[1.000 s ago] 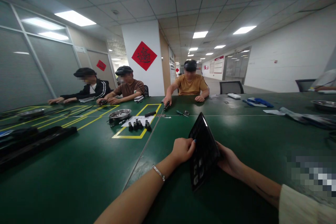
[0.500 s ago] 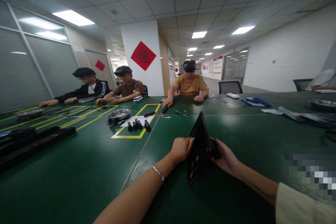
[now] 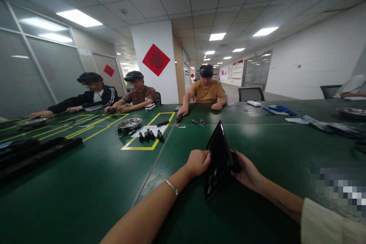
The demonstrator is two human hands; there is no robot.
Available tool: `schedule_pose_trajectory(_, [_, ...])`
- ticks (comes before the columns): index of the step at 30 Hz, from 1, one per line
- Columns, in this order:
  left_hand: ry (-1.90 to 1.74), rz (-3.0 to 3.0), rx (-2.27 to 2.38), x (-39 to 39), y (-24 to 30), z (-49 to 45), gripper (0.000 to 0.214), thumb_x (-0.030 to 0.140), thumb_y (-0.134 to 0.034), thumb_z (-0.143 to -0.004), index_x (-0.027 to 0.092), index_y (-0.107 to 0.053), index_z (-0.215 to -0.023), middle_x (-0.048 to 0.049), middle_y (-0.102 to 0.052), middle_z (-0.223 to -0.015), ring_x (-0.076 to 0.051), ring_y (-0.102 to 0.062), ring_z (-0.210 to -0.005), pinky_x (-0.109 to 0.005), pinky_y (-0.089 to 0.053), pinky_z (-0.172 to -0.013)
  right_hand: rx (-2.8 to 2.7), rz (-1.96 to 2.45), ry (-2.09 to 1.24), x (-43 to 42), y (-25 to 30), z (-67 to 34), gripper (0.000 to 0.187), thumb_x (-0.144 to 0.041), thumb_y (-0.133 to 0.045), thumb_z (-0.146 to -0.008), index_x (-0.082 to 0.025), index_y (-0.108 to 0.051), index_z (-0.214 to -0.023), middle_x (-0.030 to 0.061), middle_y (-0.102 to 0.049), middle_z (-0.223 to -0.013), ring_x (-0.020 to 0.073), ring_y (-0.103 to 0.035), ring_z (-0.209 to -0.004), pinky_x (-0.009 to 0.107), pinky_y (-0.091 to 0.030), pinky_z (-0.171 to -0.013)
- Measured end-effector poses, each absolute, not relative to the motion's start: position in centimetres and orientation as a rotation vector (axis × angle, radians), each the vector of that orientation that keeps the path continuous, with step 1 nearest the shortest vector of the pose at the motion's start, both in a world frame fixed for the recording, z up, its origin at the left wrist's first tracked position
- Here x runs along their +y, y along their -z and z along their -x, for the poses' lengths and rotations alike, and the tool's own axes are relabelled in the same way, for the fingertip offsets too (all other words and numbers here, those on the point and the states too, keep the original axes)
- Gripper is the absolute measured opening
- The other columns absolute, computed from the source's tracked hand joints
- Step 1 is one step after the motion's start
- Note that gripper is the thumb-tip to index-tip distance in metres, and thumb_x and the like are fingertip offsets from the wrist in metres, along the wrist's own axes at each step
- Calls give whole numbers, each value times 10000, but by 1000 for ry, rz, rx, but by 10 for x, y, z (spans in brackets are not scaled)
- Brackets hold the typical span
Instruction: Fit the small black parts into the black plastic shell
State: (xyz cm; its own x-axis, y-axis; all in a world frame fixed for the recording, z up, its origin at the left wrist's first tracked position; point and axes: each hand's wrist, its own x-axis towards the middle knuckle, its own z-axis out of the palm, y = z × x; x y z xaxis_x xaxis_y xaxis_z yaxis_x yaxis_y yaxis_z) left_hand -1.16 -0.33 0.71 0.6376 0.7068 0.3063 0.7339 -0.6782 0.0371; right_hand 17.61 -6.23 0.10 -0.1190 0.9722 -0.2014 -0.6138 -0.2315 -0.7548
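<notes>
A thin, glossy black panel [image 3: 217, 166], like a screen or tablet, stands tilted on edge above the green table in front of me. My left hand [image 3: 198, 163] is closed on its left side, thumb against the glossy face. Behind the panel's right side, my right hand [image 3: 249, 169] grips a black ribbed piece [image 3: 236, 161]. Whether that piece is joined to the panel I cannot tell. The right hand's fingertips are partly hidden behind these parts.
Ahead on the left are several black cylindrical parts [image 3: 151, 135] and a metal bowl [image 3: 129, 124]. A black tray [image 3: 51, 152] lies far left. Pliers [image 3: 198, 122] sit beyond the panel. Across the table, a co-worker's hand [image 3: 182, 112] holds a dark tool; blue items [image 3: 279, 110] lie right.
The panel has turned slightly, and its face now shows sharper light reflections. My hands keep nearly the same place. At far left, a co-worker's arm has reached farther left.
</notes>
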Motion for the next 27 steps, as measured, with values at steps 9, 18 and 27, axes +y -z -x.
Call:
schedule_pose_trajectory(9, [452, 2744, -1381, -5, -11, 9, 551, 427, -76, -891, 176, -551, -768, -46, -607, -697, -152, -561, -656, -231, -312, -568, -636, 789, -1658, -59, 7, -179, 204, -300, -458, -823, -238, -544, -997, 24, -609, -846, 143, -561, -691, 229, -431, -506])
schedule_pose_trajectory(18, [522, 2726, -1277, -5, -10, 10, 446, 413, -89, -898, 200, -480, -880, -24, -590, -696, -152, -554, -636, -236, -312, -559, -650, 776, -1677, -60, 3, -179, 203, -298, -446, -830, -214, -540, -988, 34, -605, -820, 139, -553, -661, 231, -422, -493])
schedule_pose_trajectory(27, [516, 2733, -1181, -5, -9, 12, 354, 367, -156, -895, 177, -453, -917, -24, -584, -680, -153, -553, -632, -240, -324, -569, -631, 796, -1667, -61, 2, -178, 189, -282, -410, -851, -199, -532, -969, 36, -601, -810, 141, -551, -659, 233, -413, -487])
